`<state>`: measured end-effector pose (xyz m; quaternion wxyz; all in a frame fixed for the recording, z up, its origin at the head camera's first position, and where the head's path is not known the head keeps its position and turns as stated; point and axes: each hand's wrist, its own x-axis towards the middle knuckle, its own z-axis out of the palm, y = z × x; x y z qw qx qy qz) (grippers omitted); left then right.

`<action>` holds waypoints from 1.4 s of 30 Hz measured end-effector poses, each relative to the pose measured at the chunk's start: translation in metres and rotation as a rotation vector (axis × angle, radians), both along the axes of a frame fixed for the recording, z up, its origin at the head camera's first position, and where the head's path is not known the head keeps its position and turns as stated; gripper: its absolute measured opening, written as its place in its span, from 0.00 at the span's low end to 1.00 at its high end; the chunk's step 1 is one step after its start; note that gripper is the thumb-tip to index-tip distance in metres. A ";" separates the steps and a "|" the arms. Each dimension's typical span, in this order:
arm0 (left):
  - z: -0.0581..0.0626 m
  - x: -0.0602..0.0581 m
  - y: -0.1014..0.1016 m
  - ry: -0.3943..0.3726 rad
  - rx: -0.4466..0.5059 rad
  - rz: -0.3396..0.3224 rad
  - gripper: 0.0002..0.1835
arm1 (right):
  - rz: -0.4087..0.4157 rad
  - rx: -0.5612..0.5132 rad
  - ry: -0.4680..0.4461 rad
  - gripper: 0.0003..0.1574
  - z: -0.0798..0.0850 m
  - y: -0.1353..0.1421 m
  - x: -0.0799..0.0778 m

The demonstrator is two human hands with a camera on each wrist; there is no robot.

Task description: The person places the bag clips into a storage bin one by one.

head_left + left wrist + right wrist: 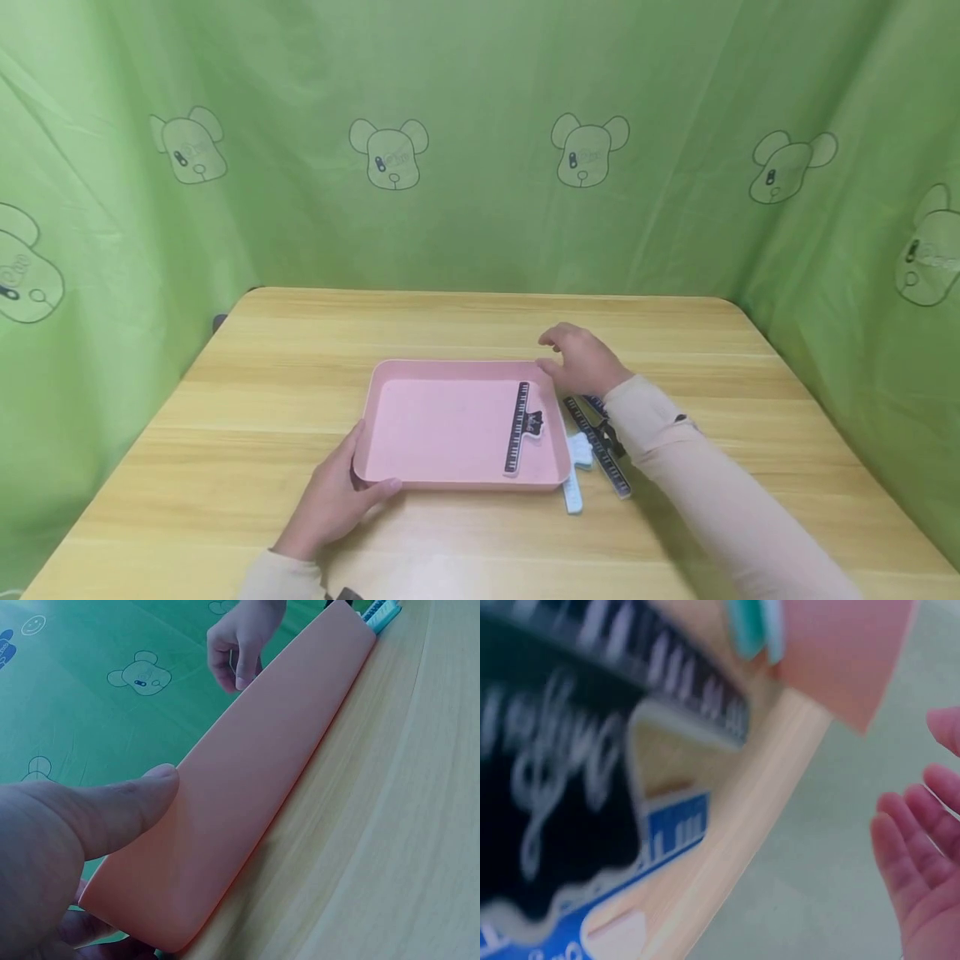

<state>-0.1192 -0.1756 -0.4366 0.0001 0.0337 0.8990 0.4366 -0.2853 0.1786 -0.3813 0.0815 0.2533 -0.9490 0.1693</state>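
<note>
Tray, pink, shallow (442,429): set flat on the table, long sides running left to right. Its floor is left bare on the left and in the middle.

Clip, black, keyboard-patterned (517,429): laid inside the tray near the right wall, strip running front to back, handle turned right. Space beside it seems to be saved by this placing.

Left hand (330,500): clamped on the tray's near left corner, the thumb laid on the near wall, the fingers set round the left side. The tray is presumably gripped there so that it is kept from sliding.

Right hand (585,358): held at the far right corner, fingers and thumb apart, nothing grasped. Whether the rim is touched by the thumb cannot be told.

Clip, light blue (573,492): placed just beside the tray's right wall, partly hidden by it.

Clip, dark, keyboard-patterned (609,462): laid aslant on the table, right of the light blue one.

Clip, blue (676,823): partly covered by the dark one in the right wrist view. Easy reach for the right hand is likely given by this grouping.

Table, wood-grained (187,417): backed by a green curtain (487,242), printed with bear heads (394,158).
</note>
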 end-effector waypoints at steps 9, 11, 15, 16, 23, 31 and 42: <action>0.001 -0.001 -0.001 0.014 -0.008 -0.001 0.57 | -0.234 -0.169 -0.003 0.25 -0.005 0.022 -0.020; 0.001 -0.001 -0.001 0.014 -0.007 -0.002 0.57 | -0.284 -0.238 0.003 0.25 -0.006 0.028 -0.027; 0.001 -0.001 0.000 0.015 -0.009 -0.007 0.57 | -0.300 -0.303 0.033 0.24 -0.007 0.042 -0.036; 0.000 -0.001 0.000 0.017 -0.010 -0.009 0.57 | -0.299 -0.302 0.030 0.24 -0.006 0.045 -0.037; 0.001 0.000 0.002 0.020 -0.002 -0.014 0.57 | -0.217 -0.213 -0.060 0.26 0.003 0.067 -0.034; 0.002 0.000 -0.001 0.026 -0.012 -0.006 0.57 | -0.181 -0.084 -0.059 0.28 0.004 0.095 -0.036; -0.001 0.000 0.001 0.017 -0.001 -0.005 0.57 | -0.107 0.105 -0.067 0.27 0.002 0.129 -0.020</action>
